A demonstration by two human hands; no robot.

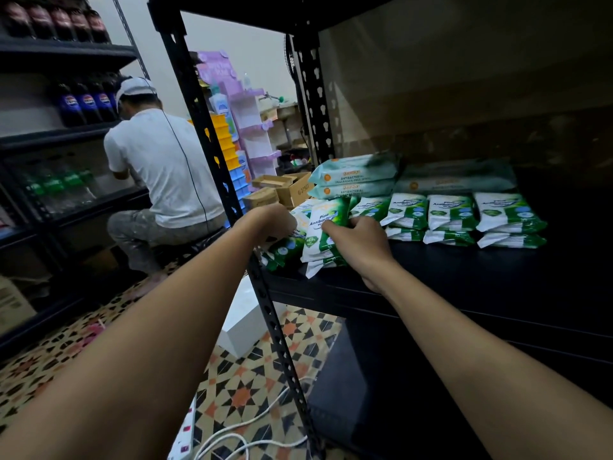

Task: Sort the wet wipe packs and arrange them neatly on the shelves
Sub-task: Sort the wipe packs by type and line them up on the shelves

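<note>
On the black shelf point(464, 280) lie green-and-white pine antibacterial wipe packs. My right hand point(360, 242) grips a small stack of them point(326, 234) at the shelf's left front, tilted up on edge. My left hand point(272, 224) reaches round the shelf post and holds other green packs point(285, 249) at the left edge. Further right, three short stacks of the same packs point(451, 214) stand in a row. Behind them lie larger pale teal antibacterial packs point(355, 175), two stacked at the left and more point(457, 180) in shadow at the right.
A perforated black post point(212, 144) stands between my arms. A person in a white shirt point(162, 167) crouches at the left before a rack of soda bottles point(86, 102). Cardboard boxes point(292, 190) sit behind the post. A power strip and white cable point(232, 436) lie on the patterned floor.
</note>
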